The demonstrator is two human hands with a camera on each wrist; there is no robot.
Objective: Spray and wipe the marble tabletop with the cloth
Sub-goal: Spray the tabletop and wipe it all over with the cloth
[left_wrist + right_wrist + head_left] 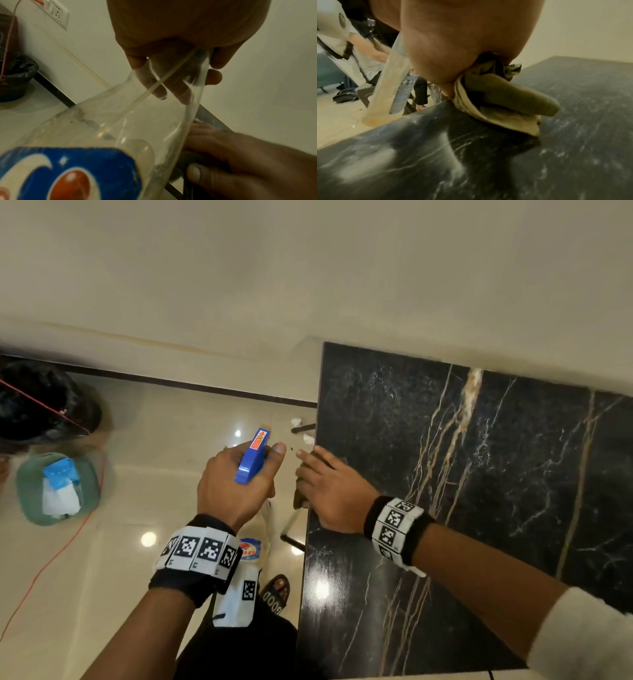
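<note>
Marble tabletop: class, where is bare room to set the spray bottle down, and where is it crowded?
The marble tabletop lies bare from the right hand to the wall. Crowded: its left edge, where that hand presses the cloth and the left hand holds the spray bottle just off the edge.

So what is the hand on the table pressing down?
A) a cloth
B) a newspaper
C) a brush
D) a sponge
A: the right hand presses a bunched cloth onto the dark marble table at its edge, while the left hand holds the spray bottle.
</note>
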